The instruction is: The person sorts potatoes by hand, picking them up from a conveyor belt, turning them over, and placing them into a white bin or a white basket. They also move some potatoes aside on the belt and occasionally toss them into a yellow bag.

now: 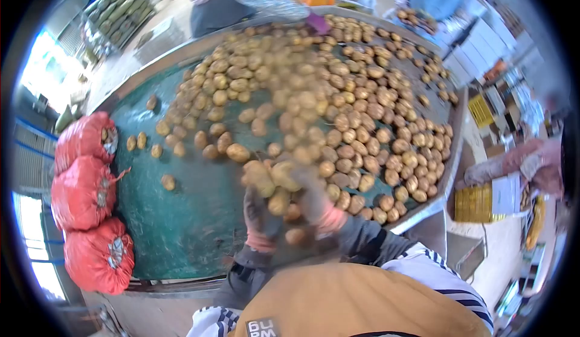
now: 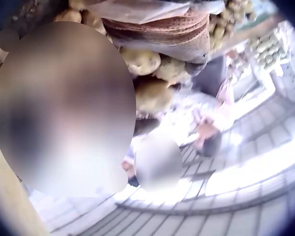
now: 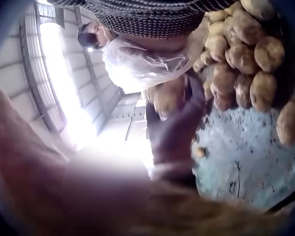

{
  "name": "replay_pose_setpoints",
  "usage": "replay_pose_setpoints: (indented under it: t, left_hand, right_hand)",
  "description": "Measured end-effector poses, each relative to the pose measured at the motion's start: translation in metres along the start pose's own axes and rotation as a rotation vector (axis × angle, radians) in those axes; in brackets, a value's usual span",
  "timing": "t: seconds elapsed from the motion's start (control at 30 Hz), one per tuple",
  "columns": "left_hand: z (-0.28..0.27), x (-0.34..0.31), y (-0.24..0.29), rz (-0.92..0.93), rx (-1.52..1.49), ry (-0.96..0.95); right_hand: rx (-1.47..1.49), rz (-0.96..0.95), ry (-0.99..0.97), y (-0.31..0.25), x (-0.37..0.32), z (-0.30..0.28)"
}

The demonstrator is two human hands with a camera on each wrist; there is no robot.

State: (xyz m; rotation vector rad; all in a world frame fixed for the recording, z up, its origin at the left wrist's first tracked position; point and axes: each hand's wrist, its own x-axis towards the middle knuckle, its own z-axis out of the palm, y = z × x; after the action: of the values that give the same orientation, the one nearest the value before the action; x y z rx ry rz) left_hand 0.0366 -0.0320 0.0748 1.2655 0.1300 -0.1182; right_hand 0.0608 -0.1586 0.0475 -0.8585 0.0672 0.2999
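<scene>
Over the table, my 2 hands flank potatoes, likely against spills: left hand part-open, curled round some; right hand alongside, its curl too blurred to tell.

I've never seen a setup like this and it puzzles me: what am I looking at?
There's no robot here: a person works with their own hands, wearing cameras. The wide picture comes from the head; the other two come from the left and right wrists, partly blurred. On the green table lie many loose potatoes, with red sacks along its left side. The left hand and right hand cup a few held potatoes between them; motion blurs the exact grip.
</scene>
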Motion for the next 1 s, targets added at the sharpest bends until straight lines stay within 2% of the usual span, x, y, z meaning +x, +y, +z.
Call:
replay_pose_setpoints:
  t: [0.03,0.07,0.17,0.23,0.3,0.33,0.43,0.47,0.5,0.53,0.57,0.6,0.63,0.67,0.7,0.73,0.77,0.8,0.87,0.93,1.0]
  left_hand:
    - [0.015,-0.003,0.001,-0.01,0.005,-0.048]
    - [0.028,-0.007,0.001,-0.022,0.012,-0.098]
    - [0.068,-0.017,-0.002,-0.049,0.047,-0.241]
    - [0.096,-0.025,-0.007,-0.073,0.08,-0.343]
    - [0.126,-0.034,-0.016,-0.094,0.122,-0.451]
    - [0.142,-0.041,-0.022,-0.105,0.149,-0.503]
    - [0.186,-0.06,-0.04,-0.104,0.265,-0.674]
    - [0.201,-0.068,-0.047,-0.082,0.326,-0.752]
    - [0.213,-0.073,-0.057,0.066,0.494,-0.866]
    - [0.222,-0.078,-0.064,0.454,0.822,-1.005]
    - [0.237,-0.086,-0.072,0.725,0.975,-1.074]
    - [0.251,-0.098,-0.077,0.693,0.967,-1.126]
    - [0.267,-0.115,-0.076,0.391,0.833,-1.149]
    - [0.301,-0.152,-0.065,-0.266,0.468,-0.952]
    - [0.31,-0.169,-0.066,-0.182,0.525,-1.075]
    - [0.318,-0.184,-0.07,-0.095,0.572,-1.199]
    - [0.325,-0.198,-0.072,-0.008,0.611,-1.323]
    - [0.338,-0.213,-0.069,-0.202,0.7,-1.469]
    - [0.333,-0.222,-0.108,-0.182,0.603,-1.585]
    - [0.329,-0.223,-0.129,-0.218,0.566,-1.653]
    - [0.323,-0.219,-0.134,-0.312,0.608,-1.672]
  right_hand:
    - [-0.227,-0.195,0.059,0.001,-0.01,0.006]
    - [-0.128,-0.275,-0.073,-0.007,-0.024,0.005]
    - [0.047,-0.295,0.059,-0.01,-0.052,-0.012]
    - [0.345,-0.241,0.149,-0.023,-0.072,-0.018]
    - [0.571,-0.273,0.248,-0.048,-0.096,-0.023]
    - [0.525,-0.413,0.304,-0.045,-0.102,-0.04]
    - [0.673,-0.553,0.404,-0.065,-0.135,-0.083]
    - [0.756,-0.601,0.328,-0.081,-0.162,-0.089]
    - [0.672,-0.703,0.492,-0.081,-0.182,-0.096]
    - [0.576,-0.783,0.669,-0.081,-0.202,-0.104]
    - [0.894,-0.863,0.26,-0.064,-0.211,-0.142]
    - [1.191,-0.802,-0.137,-0.046,-0.221,-0.178]
    - [1.184,-0.863,-0.121,-0.047,-0.248,-0.183]
    - [1.181,-0.91,-0.112,-0.052,-0.277,-0.181]
    - [1.181,-0.949,-0.107,-0.05,-0.303,-0.18]
    - [1.224,-0.962,0.148,-0.052,-0.33,-0.178]
    - [1.252,-0.922,0.323,-0.053,-0.36,-0.172]
    - [1.027,-1.071,0.37,-0.043,-0.386,-0.171]
    - [0.639,-1.457,0.312,-0.034,-0.42,-0.166]
    - [0.355,-1.699,0.524,0.006,-0.451,-0.201]
    - [0.169,-1.676,0.852,0.0,-0.527,-0.173]
